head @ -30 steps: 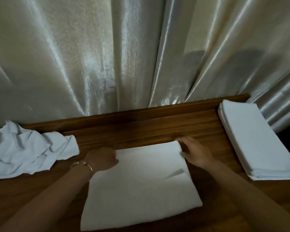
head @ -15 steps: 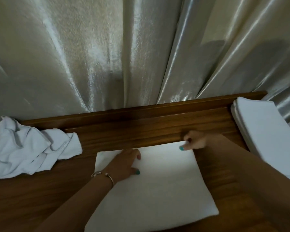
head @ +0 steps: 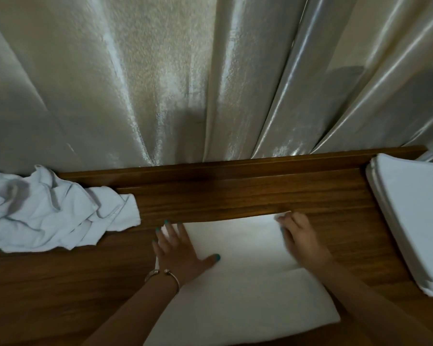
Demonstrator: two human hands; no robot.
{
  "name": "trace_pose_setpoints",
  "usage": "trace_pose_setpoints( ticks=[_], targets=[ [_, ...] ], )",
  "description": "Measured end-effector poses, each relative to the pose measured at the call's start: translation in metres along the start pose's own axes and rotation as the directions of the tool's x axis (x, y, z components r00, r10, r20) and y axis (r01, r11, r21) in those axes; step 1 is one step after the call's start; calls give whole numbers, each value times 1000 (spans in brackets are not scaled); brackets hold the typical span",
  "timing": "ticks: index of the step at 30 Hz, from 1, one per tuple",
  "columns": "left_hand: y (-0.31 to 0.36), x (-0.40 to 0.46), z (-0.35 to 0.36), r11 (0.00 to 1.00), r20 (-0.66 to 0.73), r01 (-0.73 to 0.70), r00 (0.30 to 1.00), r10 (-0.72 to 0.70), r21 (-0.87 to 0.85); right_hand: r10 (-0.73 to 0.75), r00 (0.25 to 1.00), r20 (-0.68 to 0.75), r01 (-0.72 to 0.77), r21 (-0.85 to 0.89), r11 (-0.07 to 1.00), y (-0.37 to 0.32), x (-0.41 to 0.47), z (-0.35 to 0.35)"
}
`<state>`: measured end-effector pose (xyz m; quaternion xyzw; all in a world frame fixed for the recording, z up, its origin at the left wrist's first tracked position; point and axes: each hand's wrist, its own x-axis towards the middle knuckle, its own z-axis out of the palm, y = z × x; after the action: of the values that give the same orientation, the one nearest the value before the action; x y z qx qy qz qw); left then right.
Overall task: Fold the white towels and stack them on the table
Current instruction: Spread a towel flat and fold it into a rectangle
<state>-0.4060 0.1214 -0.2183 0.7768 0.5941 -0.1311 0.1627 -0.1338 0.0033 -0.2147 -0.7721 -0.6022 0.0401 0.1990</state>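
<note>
Since half a second ago, your left hand (head: 179, 250) has slid out toward the far left corner of the white towel (head: 240, 283) and flattened there, while your right hand (head: 301, 237) has drawn in over the far right corner; the view has also tipped slightly, so the folded stack (head: 410, 216) shows more of its top.

You have the towel lying flat on the wooden table (head: 235, 196), in the middle of it and just in front of you. It looks smooth and bright white, with a straight far edge and a soft lengthwise crease or overlapped layer showing on its right half, near your right forearm. Its near part runs out of view at the bottom.

Your left hand is spread open, palm down, fingers splayed, pressing the cloth; a thin bracelet (head: 164, 273) sits on that wrist. Your right hand is blurred; its fingers curl over the corner, where a small tip of cloth pokes out, but you cannot tell from this whether it pinches or only presses.

To your left, a crumpled heap of towels (head: 48, 213) rests against the pale curtain (head: 160, 83). To your right, the folded stack lies at the table's end, well apart from the towel under your hands.
</note>
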Motion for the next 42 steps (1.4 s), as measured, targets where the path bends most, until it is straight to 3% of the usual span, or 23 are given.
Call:
trace_pose_setpoints(
  ticks=[2, 5, 7, 13, 15, 18, 20, 22, 25, 29, 32, 35, 38, 42],
  targets=[
    [-6, 1, 5, 1000, -10, -14, 1000, 14, -28, 39, 991, 131, -46, 50, 998, 6, -2, -2],
    [-12, 0, 11, 998, -62, -40, 997, 36, -56, -14, 964, 264, 64, -180, 982, 19, -10, 2],
    [-13, 1, 14, 997, -83, -33, 996, 28, -67, 38, 946, 321, 76, -337, 939, 22, -16, 3],
    [-12, 2, 5, 1000, -15, 3, 1000, -3, 2, 115, 888, 445, 99, -430, 898, 6, 0, -15],
    [-12, 0, -3, 998, -30, -59, 998, 59, 7, 84, 901, 425, 101, -394, 914, -2, 3, -29],
    [-13, -11, -15, 933, -75, -324, 946, 316, -156, -8, 945, 326, 69, -177, 982, -11, -8, -45],
    [-18, -26, -24, 880, 31, -391, 910, 414, -270, 36, 897, 441, 4, -92, 996, -16, -21, -52],
    [-25, -40, -30, 895, 134, -411, 890, 435, -176, 91, 826, 557, -27, -122, 992, -19, -30, -56],
    [-35, -52, -38, 898, 178, -437, 889, 422, 51, 187, 754, 630, -157, -104, 982, -15, -35, -62],
    [-48, -60, -47, 931, 410, -363, 855, 316, 41, 258, 657, 709, -424, 65, 903, -10, -39, -70],
    [-58, -65, -50, 910, 412, -393, 857, 308, 136, 282, 608, 742, -564, 154, 812, -7, -51, -76],
    [-69, -71, -54, 936, 444, -349, 831, 335, -54, 262, 580, 772, -605, 191, 773, -4, -67, -77],
    [-78, -80, -61, 903, 450, -250, 800, 396, -350, 217, 640, 737, -631, 343, 696, -2, -83, -84],
    [-92, -83, -83, 791, 392, -150, 805, 446, -593, 196, 741, 643, -609, 519, 600, -5, -85, -99]
  ],
)
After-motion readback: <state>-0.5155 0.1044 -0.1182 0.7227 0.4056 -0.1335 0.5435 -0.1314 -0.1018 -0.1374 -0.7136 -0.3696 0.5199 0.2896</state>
